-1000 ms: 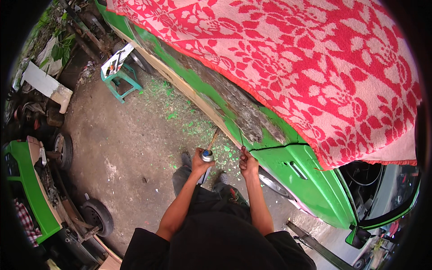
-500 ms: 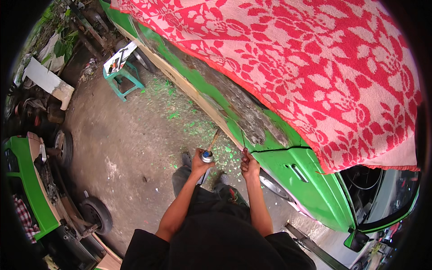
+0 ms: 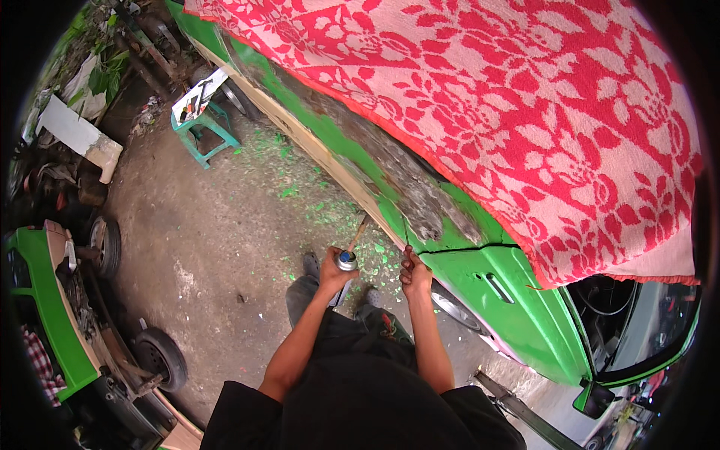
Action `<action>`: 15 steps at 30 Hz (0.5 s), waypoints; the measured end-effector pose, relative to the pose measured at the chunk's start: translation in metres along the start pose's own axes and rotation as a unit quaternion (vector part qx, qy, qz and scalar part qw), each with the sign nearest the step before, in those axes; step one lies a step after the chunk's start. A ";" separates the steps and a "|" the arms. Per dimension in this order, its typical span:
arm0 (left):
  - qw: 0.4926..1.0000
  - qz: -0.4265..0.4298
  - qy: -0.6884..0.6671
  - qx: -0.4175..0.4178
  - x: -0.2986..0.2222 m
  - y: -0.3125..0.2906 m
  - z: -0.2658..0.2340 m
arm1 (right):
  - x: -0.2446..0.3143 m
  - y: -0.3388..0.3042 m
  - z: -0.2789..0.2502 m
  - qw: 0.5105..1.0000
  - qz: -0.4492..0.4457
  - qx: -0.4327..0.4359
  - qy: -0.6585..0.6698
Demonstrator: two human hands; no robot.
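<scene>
My left hand (image 3: 331, 271) is closed around a torch-like canister (image 3: 346, 257) with a silver rim and a blue centre. A brownish tube (image 3: 358, 233) slants from it toward the lower edge of the green car (image 3: 469, 279). In the closed fingers of my right hand (image 3: 416, 277) is a thin dark tool (image 3: 406, 234), pointing up against the side panel; its tip and exact kind are hard to make out. Bare, rough brown-grey patches (image 3: 420, 216) show where the green paint is gone. A red and pink floral blanket (image 3: 480, 97) covers the car's upper part.
Green paint flakes (image 3: 289, 192) litter the concrete floor around my feet. A teal stool (image 3: 206, 135) bears a white sheet and tools. At the left stand another green vehicle body (image 3: 64, 315) and loose wheels (image 3: 161, 358). A metal beam (image 3: 525, 414) lies at the lower right.
</scene>
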State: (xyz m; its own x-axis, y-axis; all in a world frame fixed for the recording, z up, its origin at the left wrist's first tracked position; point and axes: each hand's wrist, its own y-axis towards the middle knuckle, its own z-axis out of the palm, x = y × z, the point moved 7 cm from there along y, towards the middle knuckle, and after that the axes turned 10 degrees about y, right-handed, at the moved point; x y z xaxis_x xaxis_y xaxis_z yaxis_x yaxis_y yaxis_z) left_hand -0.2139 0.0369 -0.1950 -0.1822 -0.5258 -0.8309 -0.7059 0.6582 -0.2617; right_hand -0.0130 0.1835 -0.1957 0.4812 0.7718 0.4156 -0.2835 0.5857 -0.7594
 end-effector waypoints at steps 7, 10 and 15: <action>1.000 -0.011 -0.017 -0.005 0.016 0.001 0.000 | 0.001 -0.001 0.014 0.996 -0.043 -0.026 -0.068; 1.000 -0.020 -0.015 0.003 0.008 -0.001 -0.003 | 0.010 -0.020 0.018 0.993 -0.071 -0.050 -0.081; 0.999 -0.023 -0.030 0.009 0.013 -0.001 0.000 | 0.004 -0.003 0.016 0.991 -0.073 -0.057 -0.092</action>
State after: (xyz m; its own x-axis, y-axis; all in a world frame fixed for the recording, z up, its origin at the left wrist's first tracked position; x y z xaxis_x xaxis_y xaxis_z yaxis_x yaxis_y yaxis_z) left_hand -0.2160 0.0292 -0.2056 -0.1082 -0.5233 -0.8452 -0.7007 0.6433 -0.3086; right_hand -0.0237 0.1889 -0.1840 0.3474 0.7188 0.6022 -0.1204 0.6711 -0.7315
